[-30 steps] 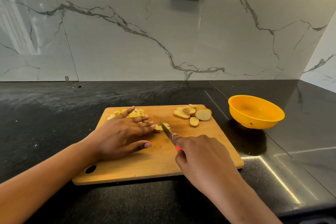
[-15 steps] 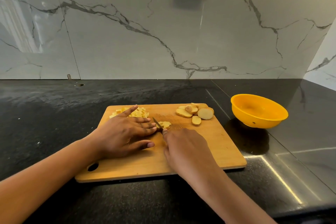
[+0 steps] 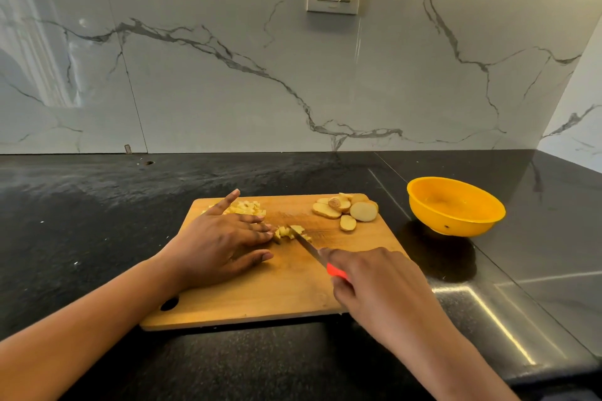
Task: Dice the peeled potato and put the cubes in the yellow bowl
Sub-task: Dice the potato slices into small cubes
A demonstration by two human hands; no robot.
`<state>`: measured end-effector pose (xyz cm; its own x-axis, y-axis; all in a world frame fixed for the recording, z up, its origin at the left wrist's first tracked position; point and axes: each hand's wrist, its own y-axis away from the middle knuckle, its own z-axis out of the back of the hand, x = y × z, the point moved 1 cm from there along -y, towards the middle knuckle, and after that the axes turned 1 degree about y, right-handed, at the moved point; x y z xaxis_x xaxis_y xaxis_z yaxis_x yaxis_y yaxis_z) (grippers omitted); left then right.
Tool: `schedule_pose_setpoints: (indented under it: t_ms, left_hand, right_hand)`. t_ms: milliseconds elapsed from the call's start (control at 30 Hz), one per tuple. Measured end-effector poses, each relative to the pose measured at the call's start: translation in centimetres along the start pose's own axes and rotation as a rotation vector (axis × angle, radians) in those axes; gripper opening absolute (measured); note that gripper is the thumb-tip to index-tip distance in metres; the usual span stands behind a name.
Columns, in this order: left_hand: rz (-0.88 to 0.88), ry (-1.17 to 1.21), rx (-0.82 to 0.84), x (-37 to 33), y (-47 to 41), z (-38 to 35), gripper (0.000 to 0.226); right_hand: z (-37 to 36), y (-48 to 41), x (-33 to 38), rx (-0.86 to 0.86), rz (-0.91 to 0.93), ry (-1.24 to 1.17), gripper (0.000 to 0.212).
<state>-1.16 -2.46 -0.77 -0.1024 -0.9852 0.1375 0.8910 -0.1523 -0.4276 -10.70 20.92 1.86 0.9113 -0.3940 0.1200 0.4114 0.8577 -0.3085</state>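
On the board (image 3: 260, 299), left hand (image 3: 221, 238) lies flat, fingers straight; right hand (image 3: 374, 280) grips the knife (image 3: 308, 246).

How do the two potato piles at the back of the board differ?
The left pile is small pale cubes, partly hidden by the left hand; the right pile is larger round slices, overlapping and in full view. Both lie on the board, neither in the bowl.
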Motion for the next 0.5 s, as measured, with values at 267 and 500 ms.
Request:
schedule_pose_setpoints:
  t_ms: [267,500]
  left_hand:
    - [-0.034,0.024,0.038,-0.9,-1.9,-0.4,0.055]
    - [0.083,0.048,0.241,0.2,-3.0,-1.0,0.072]
  right_hand:
    - [-1.0,-1.9,-1.4,-0.059,0.029,0.228,0.032]
    - [-1.0,-1.9,-2.1,-0.086,0.078,0.254,0.032]
